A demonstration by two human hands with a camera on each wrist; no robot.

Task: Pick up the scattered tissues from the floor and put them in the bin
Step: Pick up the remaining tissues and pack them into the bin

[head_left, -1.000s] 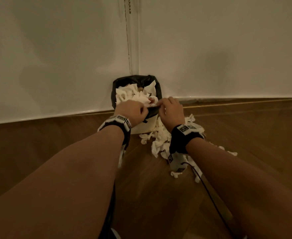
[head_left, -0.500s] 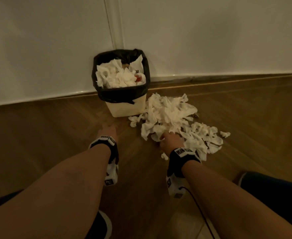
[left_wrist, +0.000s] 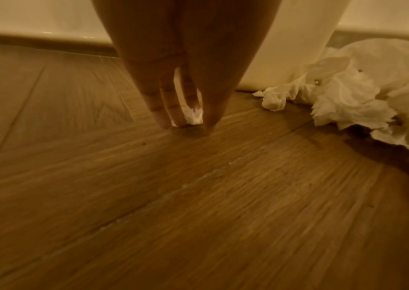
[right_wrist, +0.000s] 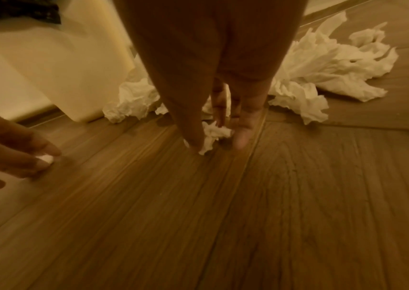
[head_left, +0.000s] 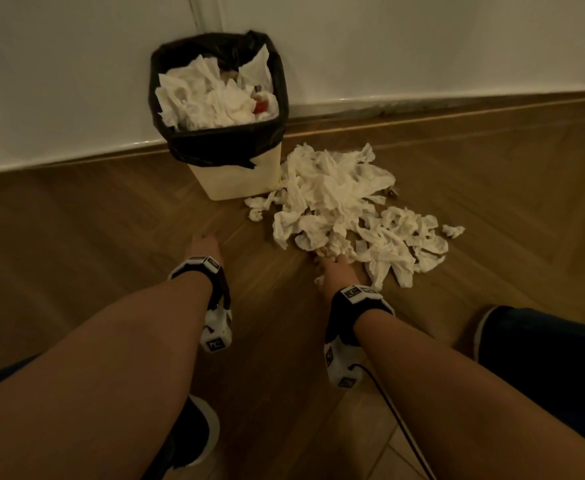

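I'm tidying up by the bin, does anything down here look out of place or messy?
Yes. A heap of crumpled tissues lies on the wooden floor right of the bin, some against its base, with one stray scrap apart at the far right. The bin is already heaped to its rim.

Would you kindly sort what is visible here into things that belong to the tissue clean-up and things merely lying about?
Belongs to the job:
- tissue pile on the floor
- bin
- small scrap pinched by left hand
- crumpled tissue pinched by right hand

Not part of it:
- shoe
- cable
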